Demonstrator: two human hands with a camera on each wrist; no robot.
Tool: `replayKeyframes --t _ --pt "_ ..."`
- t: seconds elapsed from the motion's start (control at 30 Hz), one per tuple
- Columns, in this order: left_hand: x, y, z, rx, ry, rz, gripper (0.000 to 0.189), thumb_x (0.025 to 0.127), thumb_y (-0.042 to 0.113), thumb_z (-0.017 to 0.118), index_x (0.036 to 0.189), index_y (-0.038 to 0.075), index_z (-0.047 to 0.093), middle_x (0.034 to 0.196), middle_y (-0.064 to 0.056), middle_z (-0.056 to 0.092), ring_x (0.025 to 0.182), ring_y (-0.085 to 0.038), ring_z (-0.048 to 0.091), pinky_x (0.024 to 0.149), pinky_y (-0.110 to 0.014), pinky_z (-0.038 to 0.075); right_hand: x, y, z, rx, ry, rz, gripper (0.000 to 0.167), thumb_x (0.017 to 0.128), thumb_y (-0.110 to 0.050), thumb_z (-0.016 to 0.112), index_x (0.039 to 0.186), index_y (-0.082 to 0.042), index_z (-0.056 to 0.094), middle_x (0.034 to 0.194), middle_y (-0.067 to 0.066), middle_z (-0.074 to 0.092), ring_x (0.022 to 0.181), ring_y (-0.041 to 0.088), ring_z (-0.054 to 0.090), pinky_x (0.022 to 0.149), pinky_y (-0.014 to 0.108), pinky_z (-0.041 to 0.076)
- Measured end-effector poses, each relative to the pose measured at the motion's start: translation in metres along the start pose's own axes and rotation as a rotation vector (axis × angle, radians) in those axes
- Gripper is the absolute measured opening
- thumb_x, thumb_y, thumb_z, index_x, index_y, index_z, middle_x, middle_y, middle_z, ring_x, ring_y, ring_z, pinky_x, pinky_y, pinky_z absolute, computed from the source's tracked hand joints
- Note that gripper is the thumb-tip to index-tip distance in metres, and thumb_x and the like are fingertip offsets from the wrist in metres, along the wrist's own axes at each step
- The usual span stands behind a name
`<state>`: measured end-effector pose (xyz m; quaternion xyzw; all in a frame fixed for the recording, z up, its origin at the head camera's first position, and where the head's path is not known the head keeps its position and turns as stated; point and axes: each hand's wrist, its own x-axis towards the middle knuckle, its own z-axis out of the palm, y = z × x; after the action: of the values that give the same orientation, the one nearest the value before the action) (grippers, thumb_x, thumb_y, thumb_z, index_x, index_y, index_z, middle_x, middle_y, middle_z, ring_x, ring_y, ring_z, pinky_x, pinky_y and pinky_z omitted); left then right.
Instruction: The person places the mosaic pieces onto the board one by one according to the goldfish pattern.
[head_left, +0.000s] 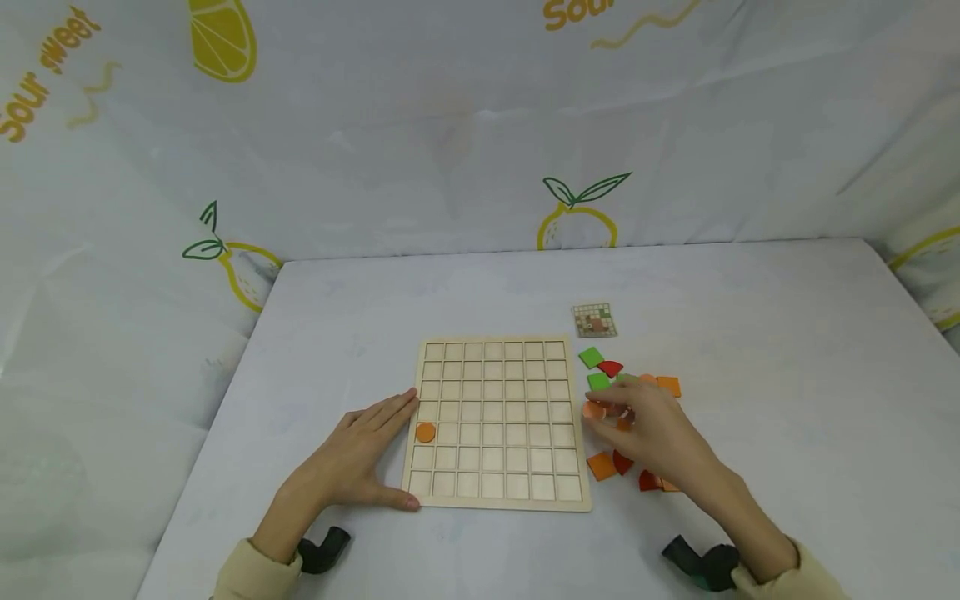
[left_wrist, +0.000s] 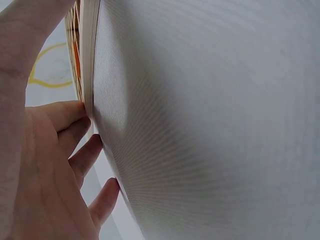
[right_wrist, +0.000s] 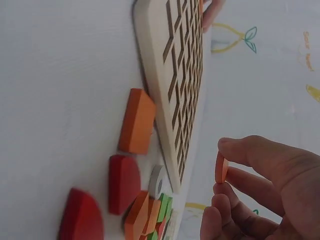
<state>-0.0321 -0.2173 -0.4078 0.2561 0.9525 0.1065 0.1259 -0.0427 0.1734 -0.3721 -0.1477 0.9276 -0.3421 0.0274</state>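
A wooden grid board (head_left: pixel 498 504) lies on the table. An orange round piece (head_left: pixel 425 432) sits in a cell of its leftmost column. My left hand (head_left: pixel 352 458) is spread at the board's left side, fingertips at the edge and thumb by the lower left corner; the left wrist view has its fingertips (left_wrist: pixel 111 192) against the table. Just off the board's right edge, my right hand (head_left: pixel 660 425) pinches an orange round piece (right_wrist: pixel 220 167) between thumb and finger, held above the table. Under and around that hand lie loose pieces, some partly hidden: green squares (head_left: pixel 591 357), red quarter-rounds (head_left: pixel 611 368) and orange squares (head_left: pixel 602 467).
A small card printed with a coloured grid (head_left: pixel 595 320) lies beyond the loose pieces. Black curved objects (head_left: pixel 324 550) show by both wrists. A white cloth with lemon prints (head_left: pixel 435 125) hangs behind the table. In the right wrist view a white piece (right_wrist: pixel 156 181) lies beside the board.
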Motion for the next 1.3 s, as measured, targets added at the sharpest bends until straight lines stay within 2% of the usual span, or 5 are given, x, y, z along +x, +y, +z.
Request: replayKeyframes --t 0.27,0.57,0.87,1.13,1.3 --pt "0.0 0.0 0.001 -0.003 -0.003 -0.008 0.13 0.064 0.082 0.076 0.162 0.011 0.03 0.171 -0.004 0.028 0.153 -0.03 0.037 0.111 -0.056 0.041 0.03 -0.024 0.019 0.065 -0.016 -0.118 0.023 0.084 -0.008 0.081 0.106 -0.001 0.08 0.092 0.004 0.073 0.076 0.013 0.059 0.065 0.024 0.053" --pt "0.001 -0.002 0.002 -0.032 0.009 -0.01 0.131 0.061 0.083 0.078 0.162 0.013 0.029 0.171 -0.003 0.027 0.154 -0.028 0.036 0.111 -0.055 0.04 0.054 -0.049 0.044 0.083 -0.062 -0.167 0.02 0.085 -0.007 0.078 0.104 -0.003 0.08 0.092 0.006 0.073 0.074 0.012 0.058 0.066 0.021 0.05" --pt "0.0 -0.002 0.003 -0.033 -0.004 -0.032 0.134 0.059 0.082 0.079 0.163 0.014 0.028 0.172 -0.001 0.024 0.155 -0.027 0.034 0.113 -0.054 0.039 0.068 -0.067 0.058 0.121 -0.072 -0.203 0.02 0.083 -0.007 0.08 0.102 -0.003 0.08 0.093 0.006 0.074 0.075 0.013 0.059 0.065 0.019 0.048" --pt "0.0 -0.002 0.002 -0.026 0.011 -0.011 0.136 0.058 0.083 0.078 0.163 0.013 0.027 0.171 -0.003 0.026 0.154 -0.029 0.036 0.111 -0.055 0.04 0.075 -0.073 0.065 0.134 -0.103 -0.224 0.023 0.085 -0.008 0.078 0.107 -0.001 0.08 0.095 0.007 0.075 0.077 0.015 0.061 0.065 0.017 0.047" --pt "-0.001 -0.003 0.0 -0.05 -0.003 0.006 0.136 0.059 0.082 0.078 0.163 0.011 0.026 0.171 -0.006 0.026 0.153 -0.033 0.036 0.11 -0.058 0.039 0.08 -0.076 0.07 0.156 -0.1 -0.231 0.022 0.085 -0.007 0.077 0.105 0.001 0.08 0.095 0.009 0.076 0.076 0.017 0.062 0.063 0.018 0.047"
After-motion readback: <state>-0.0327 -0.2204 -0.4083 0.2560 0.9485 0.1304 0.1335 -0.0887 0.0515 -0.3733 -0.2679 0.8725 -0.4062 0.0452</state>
